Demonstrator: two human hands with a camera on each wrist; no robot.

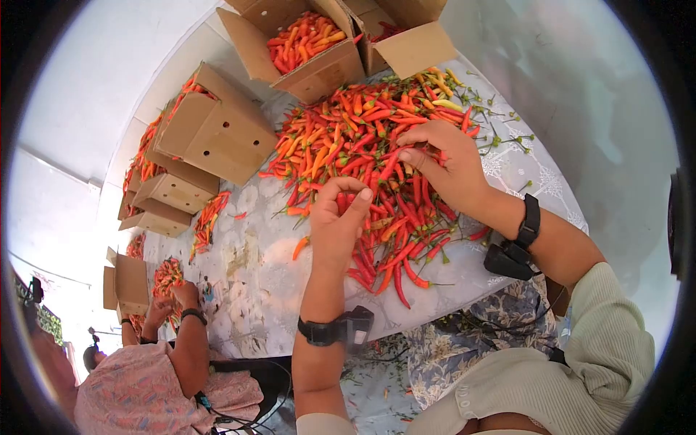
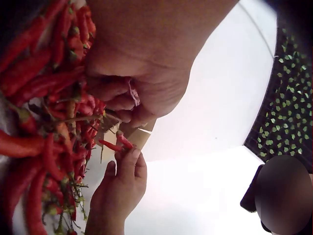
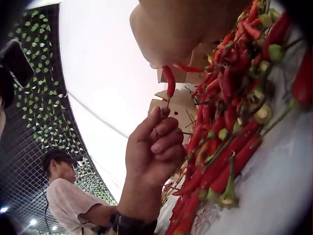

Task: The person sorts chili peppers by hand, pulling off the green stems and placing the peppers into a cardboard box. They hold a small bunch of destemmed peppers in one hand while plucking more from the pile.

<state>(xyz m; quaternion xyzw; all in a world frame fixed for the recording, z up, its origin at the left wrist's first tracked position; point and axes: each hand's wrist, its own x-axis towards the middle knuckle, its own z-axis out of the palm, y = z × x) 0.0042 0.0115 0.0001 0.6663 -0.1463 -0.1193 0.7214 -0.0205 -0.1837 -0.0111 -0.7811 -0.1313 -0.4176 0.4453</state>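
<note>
Over a large heap of red and orange chilies (image 1: 348, 134), both hands are raised and face each other. My right hand (image 1: 451, 167) pinches red chilies by thumb and fingers; two of them, one a slim red chili (image 2: 111, 146), poke out from its fingertips in the left wrist view. Curled fingers and thumb of my left hand (image 3: 155, 147) meet at the thin stem (image 3: 168, 103) of a red chili (image 3: 169, 82), whose other end is at the right hand. Loose green-stemmed chilies (image 1: 402, 264) lie below the hands.
Cardboard boxes of chilies stand along the table's far side, among them an open box (image 1: 319, 72) and a box with round holes (image 1: 217, 134). Plucked green stems (image 1: 518, 141) lie at the right on the patterned tablecloth (image 1: 261, 290). Another person (image 1: 145, 384) works over chilies at the left.
</note>
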